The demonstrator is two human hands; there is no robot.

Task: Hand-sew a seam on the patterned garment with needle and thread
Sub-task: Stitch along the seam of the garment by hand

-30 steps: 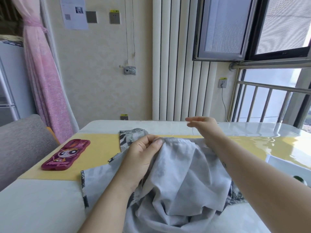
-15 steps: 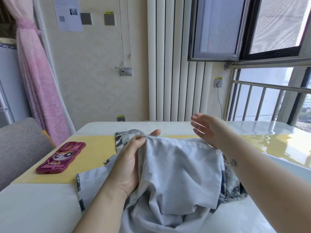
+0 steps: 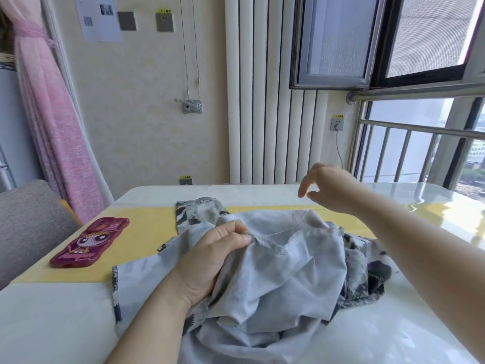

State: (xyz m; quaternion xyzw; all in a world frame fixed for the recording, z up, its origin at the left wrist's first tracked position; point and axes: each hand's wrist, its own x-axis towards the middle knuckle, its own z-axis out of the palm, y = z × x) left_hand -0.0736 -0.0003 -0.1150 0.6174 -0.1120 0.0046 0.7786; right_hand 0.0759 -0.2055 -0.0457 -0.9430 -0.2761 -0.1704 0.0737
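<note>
One table fills the lower view: a white, glossy top with rounded corners and a flat yellow band running across it. To its left stands one grey seat with a coarse woven cover.

One garment lies heaped on the near middle of the table, partly over the yellow band. It is soft, thin cloth, crumpled into deep folds, with its pale grey inner side up and a black-and-white print showing at the edges and the far corner.

Two bare hands are at work. The left hand rests on the heap, its fingers curled round a bunched fold and its thumb pressing the cloth at a puckered seam line. The right hand is lifted above the garment's far edge and blurred; forefinger and thumb curve close together, the other fingers loosely bent — whether they pinch anything cannot be told.

One phone in a smooth, wavy-edged magenta case with a cartoon face lies on the yellow band, well left of the garment.

One fine pale thread rises from the seam toward the right hand — its upper end is too thin to follow.
</note>
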